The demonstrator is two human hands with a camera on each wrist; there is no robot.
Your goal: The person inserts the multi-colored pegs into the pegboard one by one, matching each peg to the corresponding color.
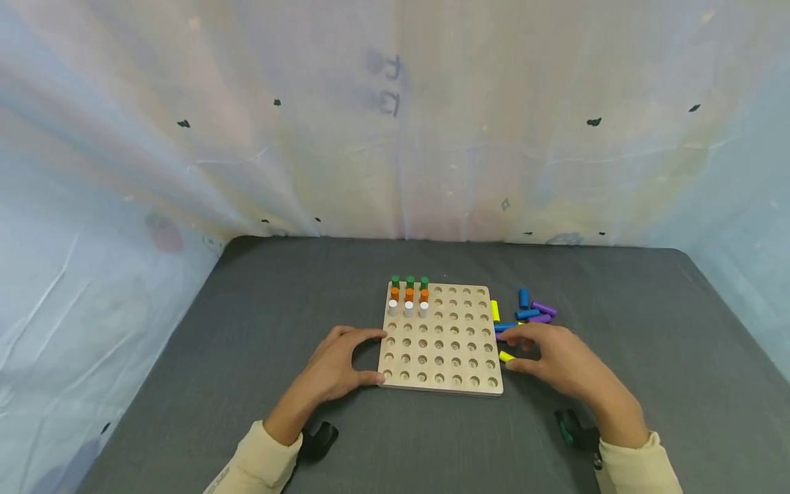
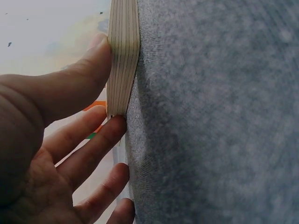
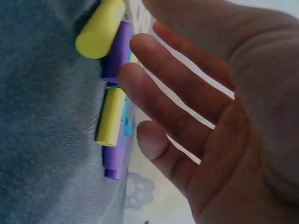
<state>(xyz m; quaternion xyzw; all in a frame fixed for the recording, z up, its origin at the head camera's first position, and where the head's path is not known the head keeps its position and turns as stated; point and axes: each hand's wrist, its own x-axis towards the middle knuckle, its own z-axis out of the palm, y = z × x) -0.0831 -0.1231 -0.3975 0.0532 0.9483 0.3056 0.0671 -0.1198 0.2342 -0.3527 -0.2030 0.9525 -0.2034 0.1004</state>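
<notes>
A square wooden pegboard (image 1: 430, 353) with rows of round holes lies on the dark table. Green pegs (image 1: 410, 282), orange pegs (image 1: 409, 295) and white pegs (image 1: 409, 309) stand in three short rows at its far left. My left hand (image 1: 332, 363) touches the board's left edge, thumb by the near corner and index finger farther up. Over the loose pegs at the board's right side is my right hand (image 1: 564, 360), thumb and fingers apart. A yellow peg (image 1: 506, 357) lies by its thumb; in the right wrist view a purple peg (image 3: 117, 51) is near the fingertips.
Loose blue pegs (image 1: 524, 298), purple pegs (image 1: 544, 309) and another yellow peg (image 1: 494, 311) lie scattered right of the board. A pale, wrinkled sheet (image 1: 457, 137) rises behind the grey table (image 1: 296, 288) and along its sides.
</notes>
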